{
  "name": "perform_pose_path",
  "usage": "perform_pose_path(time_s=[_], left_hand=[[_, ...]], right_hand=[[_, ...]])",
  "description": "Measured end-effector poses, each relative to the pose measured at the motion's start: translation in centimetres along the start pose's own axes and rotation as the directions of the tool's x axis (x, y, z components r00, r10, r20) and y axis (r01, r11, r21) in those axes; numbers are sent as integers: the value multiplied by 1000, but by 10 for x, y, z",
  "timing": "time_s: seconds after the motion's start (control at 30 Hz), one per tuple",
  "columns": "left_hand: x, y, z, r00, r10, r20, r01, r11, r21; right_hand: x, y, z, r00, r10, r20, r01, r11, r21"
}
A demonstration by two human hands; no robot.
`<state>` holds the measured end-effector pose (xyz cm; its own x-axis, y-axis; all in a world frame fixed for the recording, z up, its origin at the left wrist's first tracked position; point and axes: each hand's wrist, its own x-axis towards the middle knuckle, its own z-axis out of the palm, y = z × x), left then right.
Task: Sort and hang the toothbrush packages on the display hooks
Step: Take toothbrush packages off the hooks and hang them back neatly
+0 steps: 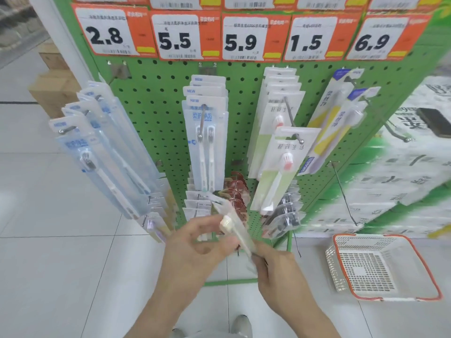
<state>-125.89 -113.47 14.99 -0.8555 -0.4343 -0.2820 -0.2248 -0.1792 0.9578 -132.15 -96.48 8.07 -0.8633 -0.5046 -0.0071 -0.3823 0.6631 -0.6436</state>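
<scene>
1. One clear toothbrush package (231, 225) was in hand, low in front of the green pegboard (156, 93), tilted with its upper end toward the board and its lower end toward the person.
2. The left hand (195, 245) held the package near its upper part, with fingers and thumb curled around it; the right hand (275, 267) pinched its lower end. The picture was blurred there, so the exact finger placement could not be told.
3. Just behind the hands, short hooks of small carded goods (197, 203) and a reddish-brown stack (238, 189) hung on the lower row.
4. Above, four hooks already carried stock: blue-and-clear packs (97, 142) on the left under the 2.8 tag (107, 32), twin-brush packs (205, 132) under 5.5, green-backed packs (280, 147) under 5.9, and yellow-striped packs (334, 123) toward the right.
5. A long hook (344, 193) lower right hung bare.
6. The white basket with an orange rim (429, 272) sat on the tiled floor (61, 264) to the right, and no packages showed inside it.
7. Judged from this, the sorting looked nearly finished: most packages hung, the basket appeared emptied, and the held package was still to be matched to its hook and threaded on.
</scene>
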Motion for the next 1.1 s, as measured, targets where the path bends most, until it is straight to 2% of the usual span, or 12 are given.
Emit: perform_pose_path(time_s=[0.07,0.17,0.3,0.37,0.5,0.63,0.9,1.1], left_hand=[[-3,-1,11,990,117,82,-132,966,223],[-2,-3,23,949,310,49,-305,873,381],[2,8,29,929,331,166,-364,902,234],[1,18,34,905,375,201,-413,887,204],[1,29,45,866,473,163,-495,858,139],[3,36,52,869,485,99,-491,870,50],[10,34,58,901,425,86,-427,904,8],[20,31,58,922,370,116,-377,925,46]], right_hand=[[0,4,-6,998,53,-34,-47,988,148],[-1,6,-22,1000,27,-13,-20,935,354],[-3,2,-49,998,-36,43,3,807,590],[-4,3,-58,998,-59,24,28,744,667],[-3,-4,-69,995,-90,-52,94,569,817],[1,-2,-69,990,-86,-112,138,404,904],[4,-4,-71,997,1,-79,71,442,894],[5,-2,-70,996,74,-58,20,436,900]])
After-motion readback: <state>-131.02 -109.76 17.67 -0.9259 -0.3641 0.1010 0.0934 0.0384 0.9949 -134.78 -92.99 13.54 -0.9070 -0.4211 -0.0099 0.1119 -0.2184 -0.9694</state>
